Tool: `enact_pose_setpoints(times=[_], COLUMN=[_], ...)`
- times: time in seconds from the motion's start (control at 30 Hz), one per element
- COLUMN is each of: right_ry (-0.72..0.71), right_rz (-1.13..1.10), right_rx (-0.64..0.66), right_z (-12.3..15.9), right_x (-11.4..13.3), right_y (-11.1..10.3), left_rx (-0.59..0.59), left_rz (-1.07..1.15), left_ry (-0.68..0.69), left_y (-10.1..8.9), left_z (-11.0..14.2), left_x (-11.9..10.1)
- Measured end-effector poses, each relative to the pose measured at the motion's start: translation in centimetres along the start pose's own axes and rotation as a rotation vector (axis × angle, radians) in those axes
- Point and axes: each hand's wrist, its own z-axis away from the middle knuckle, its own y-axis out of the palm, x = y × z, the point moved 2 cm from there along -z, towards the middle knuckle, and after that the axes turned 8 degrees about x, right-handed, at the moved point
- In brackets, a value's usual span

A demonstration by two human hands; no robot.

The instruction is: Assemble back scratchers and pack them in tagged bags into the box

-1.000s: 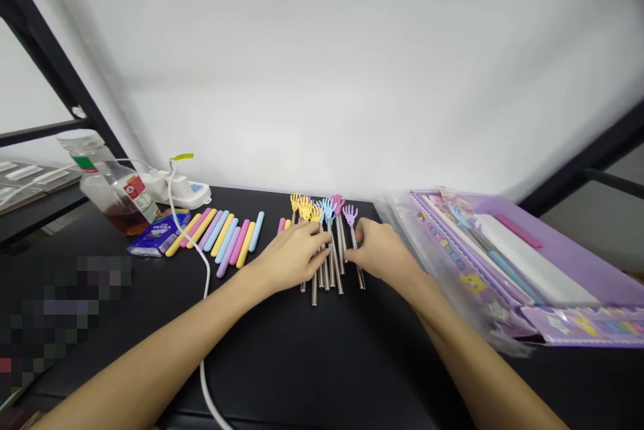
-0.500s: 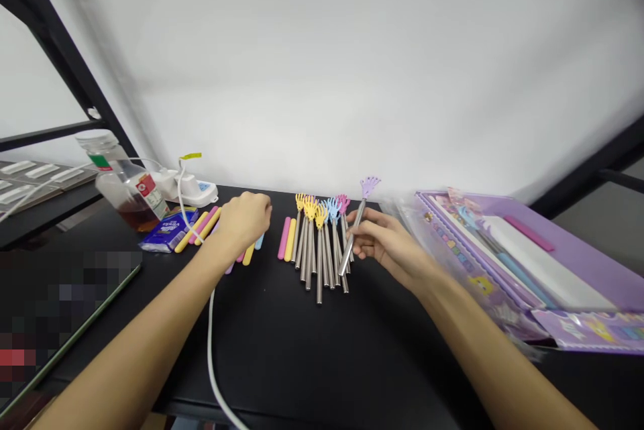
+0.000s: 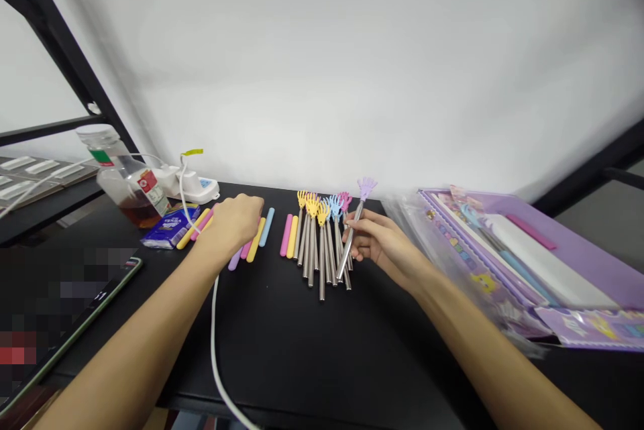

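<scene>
My right hand (image 3: 380, 242) pinches the metal rod of a back scratcher (image 3: 351, 242) with a light purple hand-shaped head, which points up and away. Just left of it lies a fanned row of back scratchers (image 3: 322, 262) with yellow, blue and pink heads and bare steel rods. My left hand (image 3: 234, 219) is bent down over several coloured grip sleeves, its fingertips hidden behind the knuckles. Beside it show a blue sleeve (image 3: 267, 227), a yellow sleeve (image 3: 256, 241) and a purple sleeve (image 3: 235, 259). Between the hands lie a pink sleeve (image 3: 286, 235) and another yellow sleeve (image 3: 292, 237).
A purple open box (image 3: 583, 242) in clear plastic stands at right. To the left are a bottle of brown liquid (image 3: 133, 192), a blue tissue pack (image 3: 168, 227), a power strip (image 3: 201, 188) and a phone (image 3: 90, 319). A white cable (image 3: 214, 343) crosses the black table.
My left hand has shifted slightly left and down, uncovering more of the blue and yellow sleeves. The purple-headed back scratcher has turned a little in my right hand.
</scene>
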Motion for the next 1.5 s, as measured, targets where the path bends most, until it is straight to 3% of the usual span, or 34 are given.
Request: enact_pose_setpoints(times=[0.3, 0.43, 0.5, 0.6, 0.7, 0.8, 1.07, 1.23, 1.5], right_ry=[-0.015, -0.029, -0.051, -0.126, -0.232, -0.351, -0.508, -0.546, -0.536], right_rz=[-0.006, -0.042, -0.095, -0.214, -0.318, -0.384, -0.365, -0.29, -0.205], right_rx=[0.017, -0.018, -0.063, -0.124, -0.161, -0.201, -0.178, -0.156, -0.12], right_z=[0.1, 0.0, 0.0, 0.1, 0.3, 0.5, 0.5, 0.6, 0.7], right_x=[0.0, 0.1, 0.4, 1.0, 1.7, 2.1, 2.3, 2.6, 2.4], right_y=[-0.2, -0.4, -0.6, -1.1, -1.7, -2.6, -3.1, -2.9, -3.1], left_rx=[-0.005, -0.133, -0.229, -0.367, -0.438, -0.418, -0.374, -0.447, -0.498], left_rz=[0.037, 0.195, 0.39, 0.627, 0.624, 0.594, 0.878, 1.023, 0.959], left_ry=[0.065, 0.129, 0.28, 0.636, 0.899, 1.032, 0.998, 0.928, 0.918], left_y=[0.9, 0.9, 0.4, -0.6, -0.8, 0.0, 1.8, 1.5, 1.1], left_z=[-0.3, -0.9, -0.8, 0.2, 1.3, 1.9, 1.9, 2.2, 2.8], left_x=[-0.7, -0.6, -1.0, -2.4, -4.1, -5.5, -7.3, -7.4, -7.3])
